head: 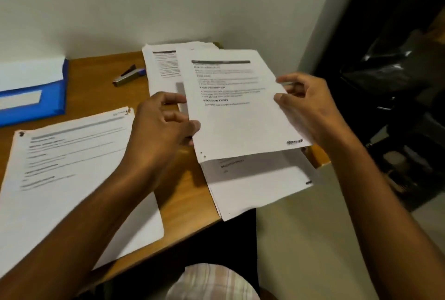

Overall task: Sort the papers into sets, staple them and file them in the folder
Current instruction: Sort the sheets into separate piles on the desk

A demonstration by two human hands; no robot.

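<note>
Both hands' fingers [183, 128] pinch a printed sheet [240, 111]; blue folder [33, 92] seemingly holds white paper.

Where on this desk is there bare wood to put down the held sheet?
Bare wood lies between the blue folder, the silver stapler and the left paper set. The right side is crowded: both hands, left and right, hold the printed sheet over stacked papers.

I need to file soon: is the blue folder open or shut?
Open: the blue folder lies on the desk with its front pocket exposed and white paper showing inside.
</note>
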